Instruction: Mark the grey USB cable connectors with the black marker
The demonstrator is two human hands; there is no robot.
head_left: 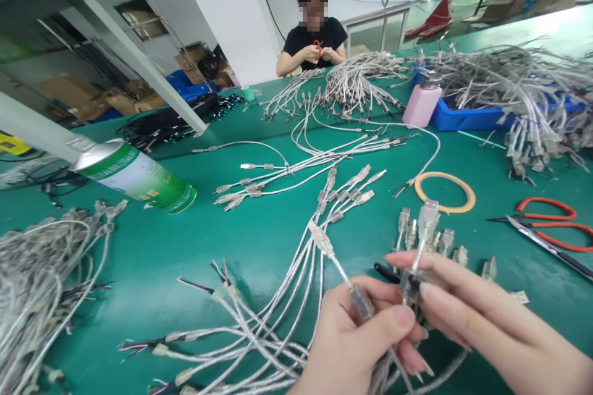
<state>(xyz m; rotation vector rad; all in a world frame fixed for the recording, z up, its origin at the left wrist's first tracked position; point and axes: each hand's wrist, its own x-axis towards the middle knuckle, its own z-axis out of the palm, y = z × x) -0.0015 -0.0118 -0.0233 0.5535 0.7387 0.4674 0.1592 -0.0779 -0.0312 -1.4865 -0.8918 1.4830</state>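
Observation:
My left hand is closed around several clear-jacketed USB cables near the bottom of the view. One USB plug sticks out of it up and to the left, with a grey ferrite bead against the fingers. My right hand pinches another USB cable at its dark bead, its plug pointing up. Behind the fingers, more USB plugs fan out. A small black piece shows beside the right fingertips; what it is I cannot tell. The cable tails below the hands are partly hidden.
Loose USB cables lie left of my hands. Around them are a green-and-white can, a tape roll, orange-handled scissors, a pink bottle and a blue tray heaped with cables. A person sits across the table.

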